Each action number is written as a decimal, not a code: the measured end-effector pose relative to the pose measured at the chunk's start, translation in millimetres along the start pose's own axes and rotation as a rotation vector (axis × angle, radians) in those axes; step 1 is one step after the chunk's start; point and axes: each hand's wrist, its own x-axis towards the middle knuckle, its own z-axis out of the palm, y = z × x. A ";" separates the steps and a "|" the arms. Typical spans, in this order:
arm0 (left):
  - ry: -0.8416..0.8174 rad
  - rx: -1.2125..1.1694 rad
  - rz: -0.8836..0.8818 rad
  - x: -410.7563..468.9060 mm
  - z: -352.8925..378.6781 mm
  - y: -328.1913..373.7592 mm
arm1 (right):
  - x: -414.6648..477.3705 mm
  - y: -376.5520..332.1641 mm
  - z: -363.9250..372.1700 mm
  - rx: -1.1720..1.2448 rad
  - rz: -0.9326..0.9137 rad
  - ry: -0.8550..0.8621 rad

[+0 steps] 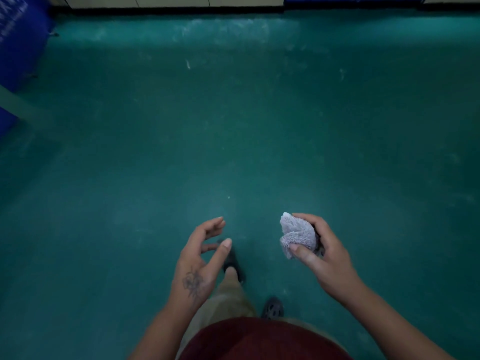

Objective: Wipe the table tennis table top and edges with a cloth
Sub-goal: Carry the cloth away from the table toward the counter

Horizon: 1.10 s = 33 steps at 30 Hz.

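Observation:
My right hand (319,253) grips a small bunched pale lilac cloth (296,233), thumb pressed on its lower corner and fingers curled behind it. My left hand (200,258) hovers a little to the left at the same height, fingers loosely spread and holding nothing. Both hands are over the green floor (233,126). A blue table tennis table (18,48) shows only partly at the far left edge, well away from both hands.
My legs and dark shoes (271,307) stand on the floor below the hands. A black skirting and pale wall (168,3) run along the top. A blue panel (350,0) sits at the top right. A pale green bar (23,105) crosses the table at left.

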 end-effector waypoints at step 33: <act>-0.067 -0.022 0.099 704.8 -12.2 127.3 | 666.5 -170.7 -10.3 0.116 -0.091 0.126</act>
